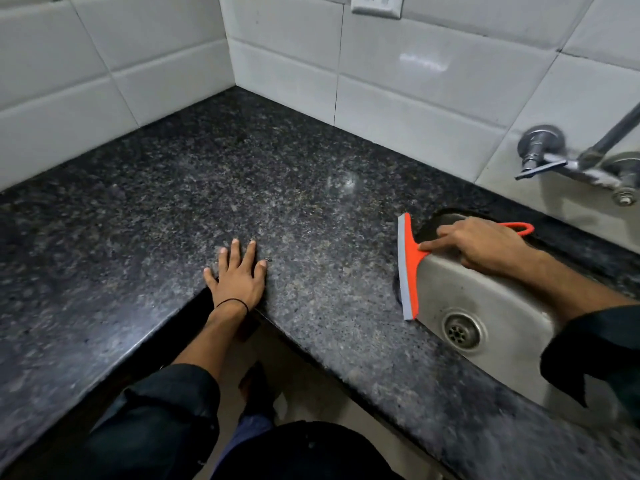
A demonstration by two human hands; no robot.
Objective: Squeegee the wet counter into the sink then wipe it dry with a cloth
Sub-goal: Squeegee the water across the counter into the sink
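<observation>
Dark speckled granite table (277, 188), L-shaped, set into a corner of white tiled wall (433, 98). Faint sheen across the stone near the middle; wet or dry not clear.

Left hand (239, 275) palm down on the table at the inner corner of its front edge. Fingers straight and slightly spread, holding nothing. Thin black band (232, 303) round the wrist, dark sleeve pushed up the forearm.

Right hand (485, 245) over the round stainless steel sink (491, 292), gripping the handle of an orange plastic squeegee with a grey rubber blade (408, 268). Index finger stretched along the handle toward the blade head, other fingers curled round the handle. Orange hanging loop poking out behind the hand, toward the wall.

Squeegee blade lying along the sink's left rim, just where table meets basin, long edge running roughly front to back. Contact with the stone hard to judge.

Metal drain grate (462, 331) at the sink bottom, near the blade's front end.

Chrome wall tap (568, 161) above the sink, at right. White wall socket (376, 3) at the top edge of view.
</observation>
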